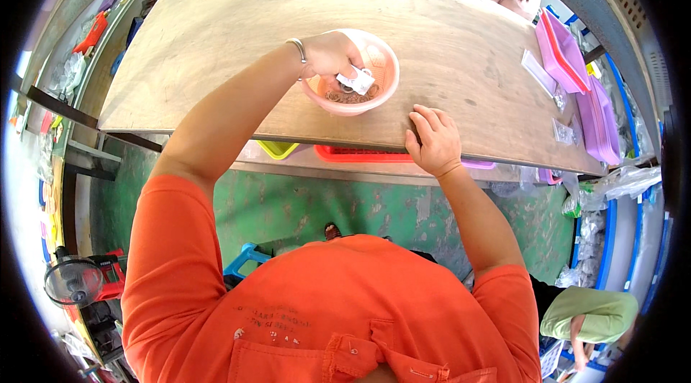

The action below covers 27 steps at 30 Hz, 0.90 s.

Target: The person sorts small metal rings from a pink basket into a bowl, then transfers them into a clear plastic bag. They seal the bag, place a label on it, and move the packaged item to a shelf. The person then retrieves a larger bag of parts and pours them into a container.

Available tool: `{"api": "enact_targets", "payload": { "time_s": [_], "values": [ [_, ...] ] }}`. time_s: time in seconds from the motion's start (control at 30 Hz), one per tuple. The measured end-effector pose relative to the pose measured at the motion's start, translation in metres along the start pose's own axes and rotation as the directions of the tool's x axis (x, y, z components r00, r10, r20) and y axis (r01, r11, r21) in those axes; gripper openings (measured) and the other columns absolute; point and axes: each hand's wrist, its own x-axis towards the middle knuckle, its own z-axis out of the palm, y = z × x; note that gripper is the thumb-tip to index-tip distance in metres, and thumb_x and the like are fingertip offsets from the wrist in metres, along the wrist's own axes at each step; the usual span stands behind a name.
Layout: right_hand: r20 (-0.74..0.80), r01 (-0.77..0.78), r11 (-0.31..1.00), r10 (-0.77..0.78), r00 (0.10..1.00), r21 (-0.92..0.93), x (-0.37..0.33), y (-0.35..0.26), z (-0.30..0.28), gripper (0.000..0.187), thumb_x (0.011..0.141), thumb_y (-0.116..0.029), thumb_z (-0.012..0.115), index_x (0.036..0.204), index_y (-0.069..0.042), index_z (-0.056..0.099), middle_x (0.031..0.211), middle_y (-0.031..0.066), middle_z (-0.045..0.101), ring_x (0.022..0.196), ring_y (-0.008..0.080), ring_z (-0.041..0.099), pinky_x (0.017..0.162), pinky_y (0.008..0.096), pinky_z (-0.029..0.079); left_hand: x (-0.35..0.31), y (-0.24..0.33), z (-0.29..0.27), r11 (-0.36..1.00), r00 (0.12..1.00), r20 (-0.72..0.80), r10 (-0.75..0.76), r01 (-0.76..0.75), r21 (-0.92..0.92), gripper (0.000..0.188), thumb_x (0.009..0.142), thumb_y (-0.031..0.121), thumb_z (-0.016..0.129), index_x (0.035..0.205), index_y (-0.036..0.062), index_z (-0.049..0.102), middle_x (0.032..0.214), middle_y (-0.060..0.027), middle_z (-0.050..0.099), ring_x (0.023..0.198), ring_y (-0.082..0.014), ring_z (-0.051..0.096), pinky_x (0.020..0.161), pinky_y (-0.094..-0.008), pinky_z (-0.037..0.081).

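A round pink plastic basket (389, 66) stands on the wooden table (237, 44), with a pile of small copper-coloured rings (353, 96) in its bottom. Over the basket, my left hand (332, 54) pinches a small white tag (358, 81) with dark print; a dark ring-like piece shows beside it. A metal bangle circles my left wrist. To the right of the basket, my right hand (436, 140) rests at the table's near edge, fingers spread flat on the wood and holding nothing.
Purple and pink trays (568, 59) are stacked at the table's right end, near small clear bags (563, 132). Below the tabletop sit a red tray (363, 155) and a yellow-green bin (277, 148). A blue stool (245, 259) is on the green floor. Other people are at far right and lower right.
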Motion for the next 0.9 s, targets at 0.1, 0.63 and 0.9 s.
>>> {"api": "enact_targets", "payload": {
  "time_s": [0.1, 0.63, 0.9],
  "values": [
    [-0.001, 0.002, 1.000, -0.002, 1.000, -0.004, 0.000, 0.000, 0.000, 0.027, 0.071, -0.018, 0.062, 0.095, -0.006, 0.060, 0.105, 0.0086, 0.059, 0.095, 0.0274, 0.054, 0.080, 0.0389, 0.045, -0.005, 0.002, -0.003, 0.997, 1.000, 0.018, -0.010, 0.011, -0.071, 0.023, 0.081, 0.002, 0.058, 0.103, -0.0066, 0.059, 0.095, -0.0123, 0.061, 0.084, -0.0185, 0.061, 0.062, -0.0303, 0.057],
    [-0.024, 0.031, 1.000, -0.030, 0.999, 0.006, 0.002, -0.001, 0.000, 0.025, 0.071, -0.016, 0.062, 0.093, -0.005, 0.060, 0.104, 0.0095, 0.059, 0.093, 0.0274, 0.055, 0.079, 0.0377, 0.045, -0.008, 0.014, -0.002, 0.893, 0.979, 0.062, 0.192, -0.201, 0.403, 0.026, 0.071, -0.004, 0.062, 0.096, 0.0014, 0.065, 0.089, -0.0087, 0.064, 0.083, -0.0165, 0.060, 0.075, -0.0285, 0.047],
    [-0.025, 0.033, 0.999, -0.033, 0.999, -0.006, 0.001, -0.001, 0.000, 0.026, 0.070, -0.016, 0.062, 0.093, -0.004, 0.060, 0.104, 0.0099, 0.059, 0.092, 0.0272, 0.055, 0.077, 0.0372, 0.045, 0.003, 0.028, 0.016, 0.481, 0.988, 0.152, 0.027, -0.146, 0.864, 0.018, 0.070, -0.001, 0.065, 0.088, 0.0036, 0.066, 0.088, -0.0121, 0.065, 0.082, -0.0238, 0.061, 0.074, -0.0326, 0.047]
  ]
}}
